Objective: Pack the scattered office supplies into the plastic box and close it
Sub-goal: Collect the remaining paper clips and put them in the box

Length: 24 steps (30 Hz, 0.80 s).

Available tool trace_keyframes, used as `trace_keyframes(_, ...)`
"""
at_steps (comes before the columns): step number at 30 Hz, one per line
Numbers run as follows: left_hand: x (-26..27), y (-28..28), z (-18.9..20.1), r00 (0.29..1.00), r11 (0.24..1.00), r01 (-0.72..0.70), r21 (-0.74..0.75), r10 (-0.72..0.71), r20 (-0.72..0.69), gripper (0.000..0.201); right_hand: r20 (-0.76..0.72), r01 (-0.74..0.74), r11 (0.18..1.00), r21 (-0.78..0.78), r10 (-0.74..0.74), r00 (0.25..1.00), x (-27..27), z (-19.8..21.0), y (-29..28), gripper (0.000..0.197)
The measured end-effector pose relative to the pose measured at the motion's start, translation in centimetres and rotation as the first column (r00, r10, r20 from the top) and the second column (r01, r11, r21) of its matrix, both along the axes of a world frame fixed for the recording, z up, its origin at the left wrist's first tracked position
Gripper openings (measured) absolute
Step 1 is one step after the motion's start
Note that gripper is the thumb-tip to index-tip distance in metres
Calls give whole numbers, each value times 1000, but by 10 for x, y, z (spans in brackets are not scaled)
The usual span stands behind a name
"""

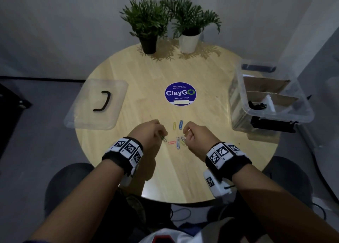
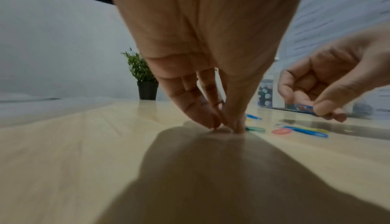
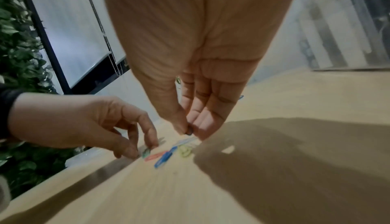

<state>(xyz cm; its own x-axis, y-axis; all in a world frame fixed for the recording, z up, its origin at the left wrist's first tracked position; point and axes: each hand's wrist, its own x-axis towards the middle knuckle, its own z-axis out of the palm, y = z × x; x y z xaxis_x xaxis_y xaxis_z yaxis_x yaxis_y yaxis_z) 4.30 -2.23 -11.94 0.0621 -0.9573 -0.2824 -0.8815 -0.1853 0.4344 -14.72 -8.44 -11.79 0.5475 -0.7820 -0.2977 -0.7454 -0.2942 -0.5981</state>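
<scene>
Several coloured paper clips lie in the near middle of the round wooden table (image 1: 139,74): a yellow one (image 1: 174,125), a blue one (image 1: 180,124), a red one (image 1: 172,142) and another blue one (image 1: 177,144). My left hand (image 1: 162,135) reaches down to the table and pinches a green paper clip (image 1: 163,138) by one end; the clip (image 2: 255,129) still lies flat. My right hand (image 1: 185,135) pinches a blue paper clip (image 2: 304,108) just above the pile. The clear plastic box (image 1: 236,110) stands open at the right edge. Its lid (image 1: 88,110) lies at the left.
Two potted plants, one in a black pot (image 1: 149,44) and one in a white pot (image 1: 189,42), stand at the far edge. A blue round sticker (image 1: 180,94) marks the table's middle. Cardboard dividers (image 1: 266,85) sit inside the box.
</scene>
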Motion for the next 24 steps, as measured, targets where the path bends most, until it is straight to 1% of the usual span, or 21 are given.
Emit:
trace_keyframes(1, 1, -1, 0, 1000, 1000, -1, 2, 1, 2, 19, 10, 15, 1000, 18, -15, 1000, 3, -1, -2, 24)
trace_keyframes(4, -1, -3, 2, 1000, 999, 5, 33, -6, 29, 8, -59, 56, 996, 76, -52, 997, 14, -7, -2, 28)
trace_keyframes(6, -3, -4, 3, 999, 999, -3, 49, 1, 35, 11, -113, 55, 996, 74, -46, 992, 20, -12, 0, 33)
trace_keyframes(7, -5, -5, 2, 999, 999, -5, 51, 3, 33, 14, -143, 46, 998, 45, -40, 989, 21, -15, 1, 33)
trace_keyframes(10, -10, -6, -1, 999, 998, -10, 67, 7, 44, 9, -200, 37, 999, -38, -44, 979, 23, -17, 0, 22)
trace_keyframes(13, -14, -8, 0, 999, 995, -24, 102, 19, 48, 7, -228, 10, 998, -56, -22, 974, 22, -18, -3, 18)
trace_keyframes(15, -20, -7, 2, 996, 993, -84, 82, 84, 6, 9, -242, -7, 997, -83, -14, 970, 19, -19, -3, 15)
trace_keyframes(18, -31, -5, 1, 966, 978, -192, 86, 203, -157, 12, -235, 9, 994, -111, -35, 971, 19, -17, 1, 12)
trace_keyframes(19, -34, -4, -1, 959, 973, -208, 103, 224, -173, 17, -245, 3, 993, -114, -31, 969, 19, -15, 2, 12)
trace_keyframes(21, -39, -4, -6, 966, 971, -214, 109, 227, -125, 19, -262, 1, 995, -100, -27, 965, 19, -11, 3, 13)
trace_keyframes(24, -39, -5, -8, 978, 977, -187, 100, 195, -79, 7, -250, 23, 998, -66, -39, 967, 17, -8, 2, 15)
